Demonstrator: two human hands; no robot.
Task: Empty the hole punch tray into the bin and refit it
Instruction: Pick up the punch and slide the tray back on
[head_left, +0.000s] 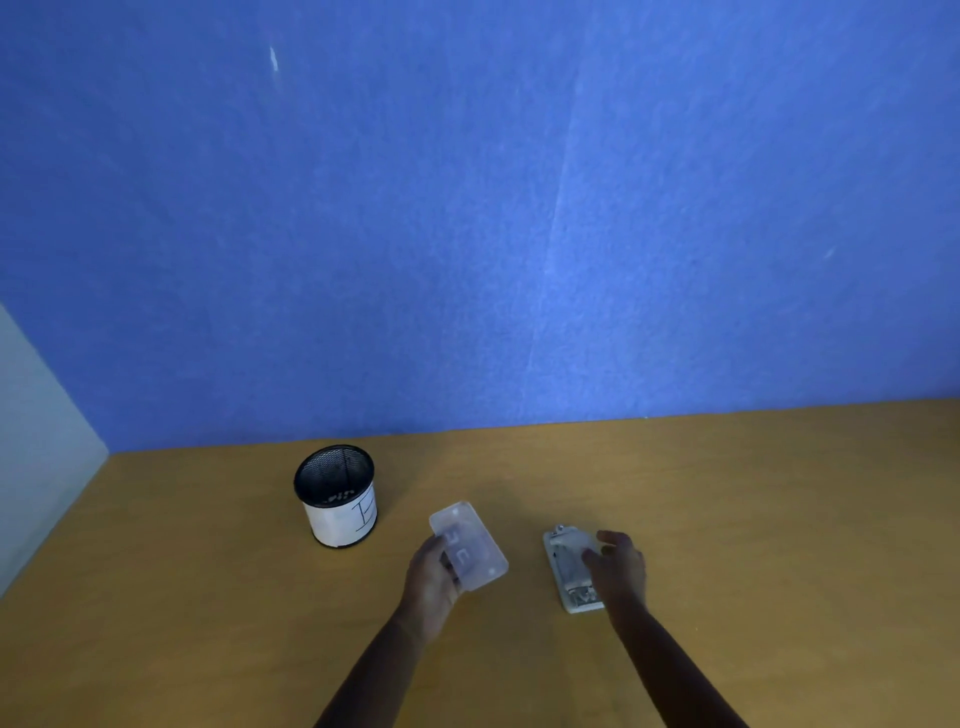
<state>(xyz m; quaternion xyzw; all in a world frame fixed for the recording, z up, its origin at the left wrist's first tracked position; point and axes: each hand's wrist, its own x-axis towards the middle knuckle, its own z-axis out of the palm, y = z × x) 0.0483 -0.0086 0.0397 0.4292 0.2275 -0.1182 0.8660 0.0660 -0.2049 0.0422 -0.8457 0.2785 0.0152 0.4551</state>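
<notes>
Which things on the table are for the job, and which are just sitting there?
For the job:
- clear plastic tray, in the left hand
- pale grey hole punch, under the right hand
- black mesh bin with white paper band

Just there:
- nothing else on the brown wooden table

Both bare forearms reach forward over the table (727, 493). The left hand (431, 577) grips the clear tray (470, 545) by its near end, fingers curled beneath, thumb on its edge. The right hand (615, 564), palm down with fingers spread, rests on the hole punch (569, 566), right of the tray
</notes>
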